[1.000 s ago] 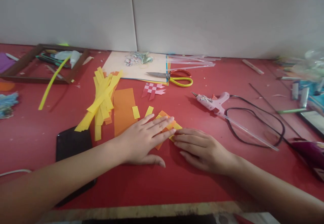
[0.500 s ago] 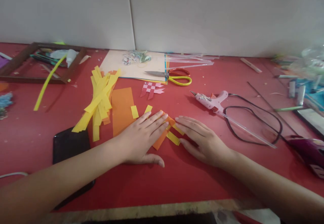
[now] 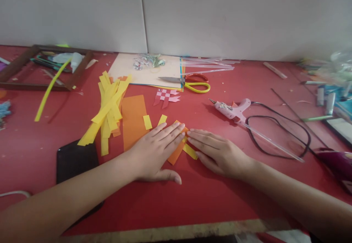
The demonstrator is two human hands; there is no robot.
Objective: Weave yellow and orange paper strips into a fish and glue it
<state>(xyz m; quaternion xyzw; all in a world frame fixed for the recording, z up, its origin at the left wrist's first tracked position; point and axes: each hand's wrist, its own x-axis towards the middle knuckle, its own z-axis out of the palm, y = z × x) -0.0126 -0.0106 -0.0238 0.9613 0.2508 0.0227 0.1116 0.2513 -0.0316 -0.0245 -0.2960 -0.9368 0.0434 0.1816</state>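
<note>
My left hand lies flat, fingers stretched and thumb apart, over woven paper strips. From beneath it show an orange strip and the ends of yellow strips. My right hand rests palm down on the right, its straight fingers reaching the orange and yellow strips at their edge. Most of the weave is hidden by both hands. To the left, an orange sheet of paper lies partly under my left hand, next to a pile of yellow paper strips. A pink checked paper fish lies beyond.
Scissors rest partly on pale paper sheets at the back. A pink glue gun with its black cord lies on the right. On the left are a black phone-like slab and a wooden frame.
My right fingers have shifted slightly left over the yellow strip ends and now cover more of them. My left hand stays flat on the strips. The whole view has moved slightly.
</note>
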